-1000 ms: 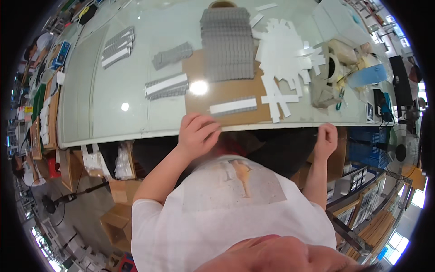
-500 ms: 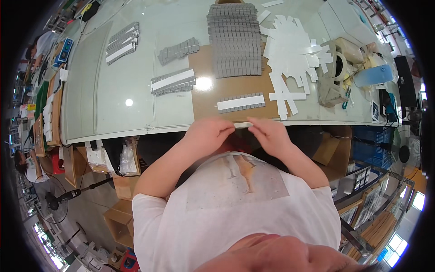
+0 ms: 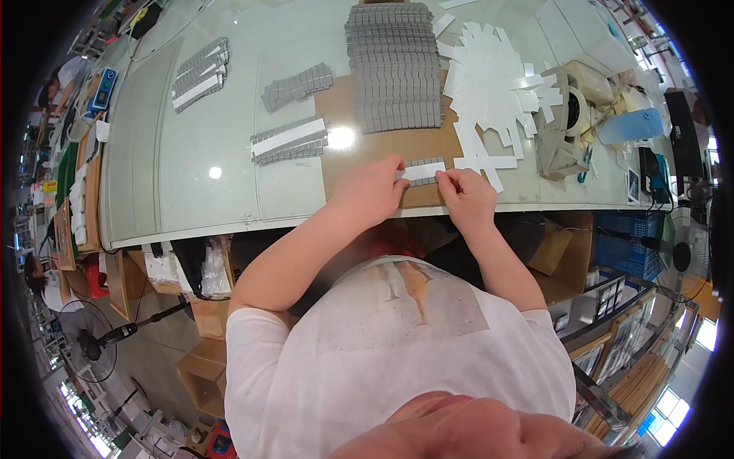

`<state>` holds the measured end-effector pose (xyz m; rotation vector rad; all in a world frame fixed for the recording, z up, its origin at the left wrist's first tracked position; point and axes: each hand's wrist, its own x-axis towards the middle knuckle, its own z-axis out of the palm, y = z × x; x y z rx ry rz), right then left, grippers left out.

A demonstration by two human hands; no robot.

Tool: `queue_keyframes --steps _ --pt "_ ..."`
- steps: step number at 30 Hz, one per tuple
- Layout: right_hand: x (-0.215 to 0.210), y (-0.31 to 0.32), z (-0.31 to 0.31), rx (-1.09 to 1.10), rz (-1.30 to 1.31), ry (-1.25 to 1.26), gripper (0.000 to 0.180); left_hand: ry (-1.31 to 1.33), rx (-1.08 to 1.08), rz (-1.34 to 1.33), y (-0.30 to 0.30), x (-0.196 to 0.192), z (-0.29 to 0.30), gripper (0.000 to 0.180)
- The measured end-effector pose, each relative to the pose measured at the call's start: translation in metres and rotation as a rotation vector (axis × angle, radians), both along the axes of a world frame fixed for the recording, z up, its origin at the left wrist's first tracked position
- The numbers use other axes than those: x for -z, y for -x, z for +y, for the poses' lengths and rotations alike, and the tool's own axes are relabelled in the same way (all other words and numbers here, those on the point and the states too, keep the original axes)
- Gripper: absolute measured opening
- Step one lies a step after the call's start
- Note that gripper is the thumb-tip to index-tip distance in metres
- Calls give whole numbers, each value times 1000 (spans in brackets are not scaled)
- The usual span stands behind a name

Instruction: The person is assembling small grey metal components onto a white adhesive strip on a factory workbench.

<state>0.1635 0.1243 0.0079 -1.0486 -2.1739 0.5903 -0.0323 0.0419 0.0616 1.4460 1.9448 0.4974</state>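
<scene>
A long pale-topped desk (image 3: 191, 183) catches two bright glints of overhead light, cardboard boxes (image 3: 202, 367) sit on the floor beneath it beside a standing fan (image 3: 92, 344), a blue crate (image 3: 619, 237) waits at the right, and daylight shows through windows (image 3: 673, 398) low on that side.

One head-worn fisheye view looks steeply down from above the person's own chest and shirt (image 3: 397, 344), which fill the lower half close to the lens. It faces forward over the table (image 3: 191, 168), whose near edge bends across the middle. Both forearms rise from below to the hands at mid-frame. Far things curve toward the dark rim.
</scene>
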Motion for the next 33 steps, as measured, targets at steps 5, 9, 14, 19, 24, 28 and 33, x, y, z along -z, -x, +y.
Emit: queue_keyframes --steps 5,9,14,19,24,28,33 --pt "5 1 1 -21 -12 -112 12 50 -12 60 0 3 3 22" --pt "4 0 1 -4 -54 -132 14 93 -25 45 2 -4 8 23" --pt "-15 6 -17 -277 -159 -292 40 136 -48 27 4 -3 11 27" --pt "-1 -30 -10 -50 -412 -390 47 138 -55 35 5 0 9 29" --pt "-2 -31 -15 -119 -326 -323 44 165 -30 47 8 -9 9 28" --pt "9 -31 -11 -122 -308 -368 41 229 -24 102 24 -16 2 32" --pt "4 -30 -8 -138 -306 -374 41 278 -116 83 59 -12 -34 34"
